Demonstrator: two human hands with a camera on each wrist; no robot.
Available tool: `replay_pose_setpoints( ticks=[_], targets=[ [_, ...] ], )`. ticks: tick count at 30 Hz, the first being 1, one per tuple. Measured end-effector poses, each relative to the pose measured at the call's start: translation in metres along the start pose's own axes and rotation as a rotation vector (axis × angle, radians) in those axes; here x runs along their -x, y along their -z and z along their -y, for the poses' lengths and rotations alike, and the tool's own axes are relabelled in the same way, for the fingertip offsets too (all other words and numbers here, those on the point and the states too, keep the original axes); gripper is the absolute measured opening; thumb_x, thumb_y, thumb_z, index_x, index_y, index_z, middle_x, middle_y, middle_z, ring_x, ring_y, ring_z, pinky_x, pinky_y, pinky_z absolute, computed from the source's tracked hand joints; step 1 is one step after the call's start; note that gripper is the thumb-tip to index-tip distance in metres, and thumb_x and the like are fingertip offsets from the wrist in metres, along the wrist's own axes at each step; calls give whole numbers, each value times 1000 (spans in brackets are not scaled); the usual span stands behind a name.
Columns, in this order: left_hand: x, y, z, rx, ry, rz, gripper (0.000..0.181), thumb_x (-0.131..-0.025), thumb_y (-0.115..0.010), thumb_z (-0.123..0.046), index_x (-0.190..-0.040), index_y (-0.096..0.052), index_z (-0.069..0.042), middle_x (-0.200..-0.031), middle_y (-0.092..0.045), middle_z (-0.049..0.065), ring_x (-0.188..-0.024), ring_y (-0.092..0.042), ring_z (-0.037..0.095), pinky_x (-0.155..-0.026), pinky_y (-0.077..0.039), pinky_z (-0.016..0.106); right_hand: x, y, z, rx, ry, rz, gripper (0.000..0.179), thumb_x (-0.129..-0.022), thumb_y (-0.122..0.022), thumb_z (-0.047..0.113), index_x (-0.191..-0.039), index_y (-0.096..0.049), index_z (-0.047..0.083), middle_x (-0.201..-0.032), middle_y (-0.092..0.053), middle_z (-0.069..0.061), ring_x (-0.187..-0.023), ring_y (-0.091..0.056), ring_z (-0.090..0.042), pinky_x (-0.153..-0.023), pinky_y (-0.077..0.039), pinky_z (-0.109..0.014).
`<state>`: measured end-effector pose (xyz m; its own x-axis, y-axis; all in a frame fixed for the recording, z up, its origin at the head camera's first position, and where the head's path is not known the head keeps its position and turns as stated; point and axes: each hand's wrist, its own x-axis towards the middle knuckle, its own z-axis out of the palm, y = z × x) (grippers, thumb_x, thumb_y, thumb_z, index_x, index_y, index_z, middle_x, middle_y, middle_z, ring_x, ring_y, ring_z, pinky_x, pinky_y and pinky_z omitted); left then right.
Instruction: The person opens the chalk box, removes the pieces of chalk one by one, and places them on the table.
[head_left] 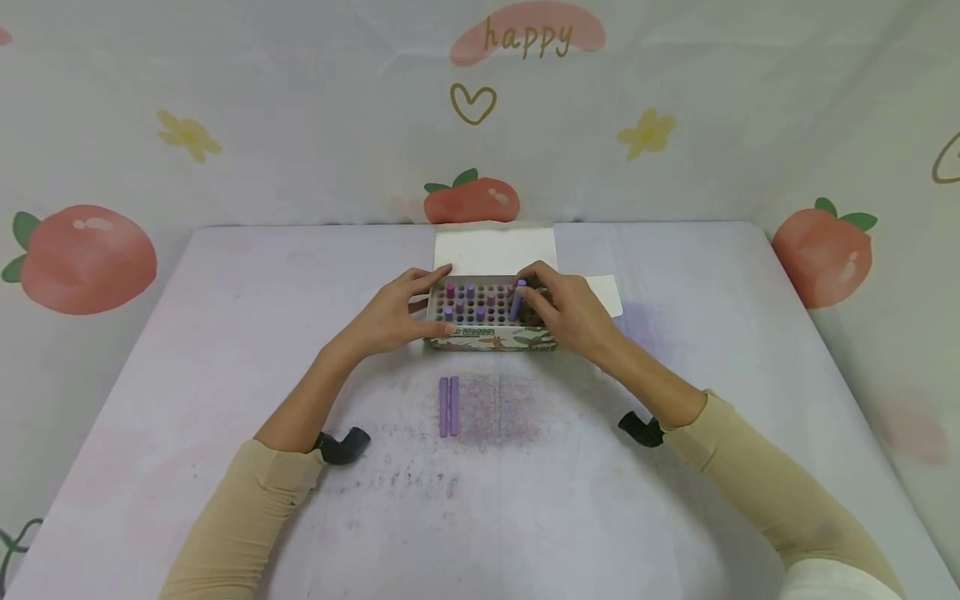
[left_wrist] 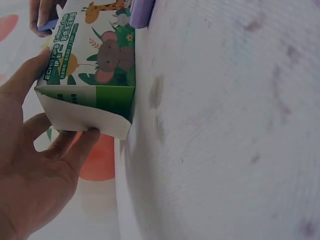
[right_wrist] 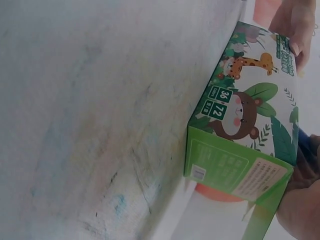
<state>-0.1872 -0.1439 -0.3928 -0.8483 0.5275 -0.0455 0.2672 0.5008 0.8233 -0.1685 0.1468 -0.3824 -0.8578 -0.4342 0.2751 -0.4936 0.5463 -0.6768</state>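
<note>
A printed cardboard box lies on the table with its white lid folded back. Inside, a tray of round holes holds several purple and pink sticks. My left hand grips the box's left end, thumb along the front; a loose end flap shows by its fingers in the left wrist view. Over the tray's right part, my right hand pinches an upright purple stick; its lower end is at the holes. Two purple sticks lie side by side in front of the box.
The white table carries purple smudges and dark specks before the box. A white side flap sticks out at the box's right. Behind stands a fabric backdrop printed with fruit and flowers. Black wrist mounts sit on both forearms.
</note>
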Motion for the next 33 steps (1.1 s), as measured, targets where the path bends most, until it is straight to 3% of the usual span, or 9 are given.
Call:
replay_pose_setpoints(
  ticks=[3,8,16,24,33],
  targets=[
    [-2,1,-1,2,-1,-2,91,-83,-83,-24,-157,-32,-20,-138,-42,14,-135,-41,32,-113,-41,46,-1,1,1,-80,-25,-36,18,-102,-57,17,-117,-62,7,-84,-67,-6,-52,-53,-14,-47,-42,-25],
    [-3,0,-1,4,-3,-2,90,-82,-84,-24,-157,-33,-19,-137,-43,14,-132,-44,31,-113,-42,45,1,0,1,-229,-82,-119,21,-102,-58,16,-118,-64,4,-97,-70,-10,-72,-72,-21,-58,-60,-27],
    [-2,0,-1,5,-13,8,90,-84,-82,-21,-158,-30,-17,-137,-41,16,-136,-39,31,-113,-42,44,0,1,4,-494,-168,-163,27,-102,-57,11,-122,-61,-7,-97,-64,-22,-80,-70,-40,-65,-64,-38],
    [-1,0,1,-12,-25,8,90,-85,-82,-21,-158,-30,-16,-136,-42,16,-136,-39,31,-113,-42,44,4,3,11,-554,-270,-96,30,-101,-59,16,-126,-64,0,-100,-65,-21,-77,-71,-34,-69,-64,-37],
    [-1,1,-2,-13,-12,16,90,-84,-82,-20,-158,-29,-15,-132,-42,16,-135,-40,31,-113,-42,44,9,3,22,-592,-331,-34,31,-101,-61,18,-127,-64,1,-98,-69,-21,-78,-72,-34,-81,-63,-36]
  ],
)
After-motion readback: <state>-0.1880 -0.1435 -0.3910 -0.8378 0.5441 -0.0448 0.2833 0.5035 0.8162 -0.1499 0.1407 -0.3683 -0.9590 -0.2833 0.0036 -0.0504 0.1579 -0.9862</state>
